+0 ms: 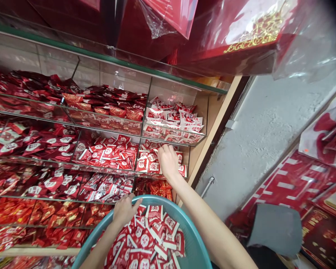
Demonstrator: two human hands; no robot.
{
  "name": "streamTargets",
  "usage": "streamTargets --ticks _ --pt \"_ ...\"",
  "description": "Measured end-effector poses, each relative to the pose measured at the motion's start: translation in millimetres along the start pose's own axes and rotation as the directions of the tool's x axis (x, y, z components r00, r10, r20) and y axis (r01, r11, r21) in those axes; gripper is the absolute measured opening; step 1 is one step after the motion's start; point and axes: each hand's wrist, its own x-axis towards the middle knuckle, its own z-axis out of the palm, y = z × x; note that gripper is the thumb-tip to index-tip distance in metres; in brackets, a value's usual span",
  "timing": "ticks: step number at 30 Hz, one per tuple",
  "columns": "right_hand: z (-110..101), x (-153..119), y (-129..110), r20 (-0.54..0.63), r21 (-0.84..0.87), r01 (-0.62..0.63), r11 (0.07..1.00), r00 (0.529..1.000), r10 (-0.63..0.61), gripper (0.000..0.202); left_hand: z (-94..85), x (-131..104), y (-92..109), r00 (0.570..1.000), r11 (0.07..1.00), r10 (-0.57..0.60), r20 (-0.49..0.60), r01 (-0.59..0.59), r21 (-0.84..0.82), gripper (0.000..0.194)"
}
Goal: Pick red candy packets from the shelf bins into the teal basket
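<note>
A teal plastic basin (197, 233) full of small red-and-white wrapped candies (145, 239) is right below me, in front of the shelves. My left hand (124, 210) is closed over its far left rim, thumb on the inner side. Reaching forward, my right hand (168, 160) is at the rightmost compartment of the second shelf, just above red-and-white candy packets (149, 162). Its fingers are curled closed, and the hand itself hides whatever may be in them.
Glass dividers and clear front panels split the shelves into compartments of red candies (112, 149). White-and-red packets (182, 116) fill the compartment above my right hand. Overhead are a glass shelf edge (100, 52) and plastic-wrapped red boxes (226, 37). A grey chair (276, 228) stands at right.
</note>
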Motion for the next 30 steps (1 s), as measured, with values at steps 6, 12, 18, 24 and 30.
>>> streamTargets --ticks 6,12,18,24,30 --pt "6 -8 13 -0.026 0.228 -0.133 0.964 0.989 0.143 0.019 0.3 0 0 1.000 1.000 0.000 0.000 0.000 0.009 0.049" --pt "15 -16 20 -0.243 0.681 -0.056 0.730 0.924 0.297 0.017 -1.0 0 2 1.000 1.000 -0.002 -0.004 0.002 0.026 0.050" --pt "3 -46 12 -0.282 0.826 0.039 0.562 0.892 0.353 0.012 -1.5 0 3 1.000 1.000 0.000 -0.001 0.000 0.026 0.050" --pt "-7 -118 11 -0.315 0.794 0.124 0.595 0.921 0.230 0.018 -1.0 1 2 1.000 1.000 0.000 0.006 0.000 0.029 0.051" --pt "14 -203 22 -0.077 0.694 0.026 0.719 0.996 0.039 0.020 -1.5 1 4 1.000 0.999 0.005 0.006 -0.006 0.033 0.051"
